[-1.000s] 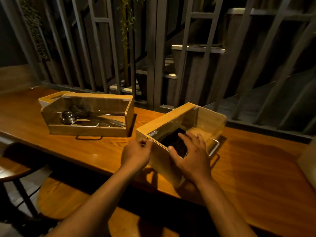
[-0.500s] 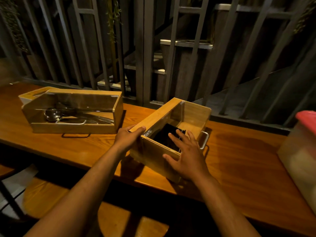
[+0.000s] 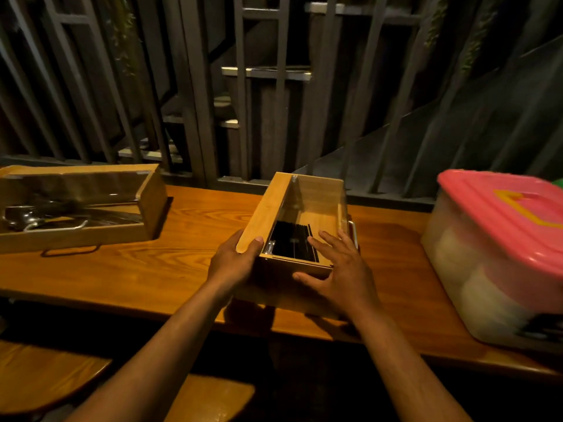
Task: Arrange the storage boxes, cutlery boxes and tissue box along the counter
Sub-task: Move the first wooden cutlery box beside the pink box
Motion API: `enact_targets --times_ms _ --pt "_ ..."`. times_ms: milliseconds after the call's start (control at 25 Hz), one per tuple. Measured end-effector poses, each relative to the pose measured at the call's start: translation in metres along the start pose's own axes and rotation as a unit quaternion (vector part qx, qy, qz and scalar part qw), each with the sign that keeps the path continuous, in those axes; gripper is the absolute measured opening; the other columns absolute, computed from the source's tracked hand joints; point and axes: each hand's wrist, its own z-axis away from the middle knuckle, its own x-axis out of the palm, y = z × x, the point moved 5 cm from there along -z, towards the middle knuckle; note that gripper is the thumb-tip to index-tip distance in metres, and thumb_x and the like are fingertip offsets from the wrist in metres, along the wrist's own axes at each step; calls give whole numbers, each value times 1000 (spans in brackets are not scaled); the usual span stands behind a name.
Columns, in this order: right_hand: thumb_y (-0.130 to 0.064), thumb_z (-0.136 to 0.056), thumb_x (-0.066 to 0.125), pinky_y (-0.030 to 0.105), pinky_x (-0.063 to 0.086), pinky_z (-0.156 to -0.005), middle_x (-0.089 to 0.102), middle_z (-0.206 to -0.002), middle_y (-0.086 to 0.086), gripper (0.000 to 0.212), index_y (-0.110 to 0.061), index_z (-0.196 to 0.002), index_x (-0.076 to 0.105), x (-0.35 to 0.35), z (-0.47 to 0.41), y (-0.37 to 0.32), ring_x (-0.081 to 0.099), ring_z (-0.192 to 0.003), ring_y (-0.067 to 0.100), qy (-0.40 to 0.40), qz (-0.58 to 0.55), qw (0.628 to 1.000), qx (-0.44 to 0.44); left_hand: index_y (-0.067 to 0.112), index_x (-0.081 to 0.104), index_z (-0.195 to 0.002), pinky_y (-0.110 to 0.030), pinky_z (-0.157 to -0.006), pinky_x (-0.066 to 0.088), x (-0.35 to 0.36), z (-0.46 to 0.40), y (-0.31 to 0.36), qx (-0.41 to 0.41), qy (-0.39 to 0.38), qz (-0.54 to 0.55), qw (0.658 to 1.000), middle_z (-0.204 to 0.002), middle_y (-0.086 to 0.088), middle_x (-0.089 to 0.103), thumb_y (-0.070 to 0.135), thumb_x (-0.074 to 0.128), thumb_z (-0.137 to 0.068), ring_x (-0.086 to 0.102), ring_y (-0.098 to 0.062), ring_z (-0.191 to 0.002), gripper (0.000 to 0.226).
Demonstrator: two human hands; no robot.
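A wooden cutlery box (image 3: 265, 208) with a clear lid and black chopsticks inside stands on the wooden counter (image 3: 189, 257), its short end toward me. My left hand (image 3: 233, 261) grips its near left corner, thumb on the top edge. My right hand (image 3: 338, 266) lies flat with spread fingers against the near right end and the lid. A second wooden cutlery box (image 3: 79, 205) holding metal spoons sits at the left. A clear storage box with a pink lid (image 3: 499, 239) stands at the right.
Dark vertical railing bars (image 3: 195, 86) run right behind the counter's far edge. Wooden stool seats (image 3: 45, 379) sit below the counter's near edge. Bare counter lies between the two cutlery boxes and between the middle box and the storage box.
The chopstick box has turned from a diagonal position until its long side points away from me. My view has swung right, bringing the pink-lidded storage box into sight.
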Motion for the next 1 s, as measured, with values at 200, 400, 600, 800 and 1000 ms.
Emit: enact_targets --times_ms 200,400,600,800,1000 --pt "-62 -74 70 49 22 -119 32 -156 -14 75 -45 -141 40 -44 25 54 11 -149 14 -8 -2 1000 6 34 48 -138 -52 -93 54 62 38 18 25 8 -20 999 -133 -2 57 58 54 -89 56 -31 -118 55" --pt "-63 -74 69 46 18 -121 30 -157 -17 76 -45 -142 39 -86 53 111 10 -150 11 -11 6 1000 9 32 48 -138 -51 -91 54 124 77 36 49 20 -42 998 -135 -3 57 58 50 -91 56 -31 -118 53" --pt "-68 -79 60 41 12 -122 25 -159 -18 78 -43 -147 31 -109 68 143 10 -150 10 -10 62 998 4 26 52 -136 -42 -88 51 164 101 53 76 44 -68 994 -132 -5 60 54 49 -94 57 -32 -117 51" --pt "-69 -81 54 41 12 -122 21 -161 -14 80 -39 -150 26 -107 70 154 7 -150 12 -18 60 998 -14 25 54 -135 -34 -78 45 170 104 53 74 53 -71 993 -127 -5 63 54 49 -94 59 -30 -112 50" --pt "-67 -85 53 39 10 -123 17 -162 -13 79 -39 -151 22 -108 71 154 4 -151 13 -24 82 996 -19 28 53 -134 -36 -79 49 169 107 54 70 58 -82 993 -126 -4 63 56 48 -93 59 -30 -110 49"
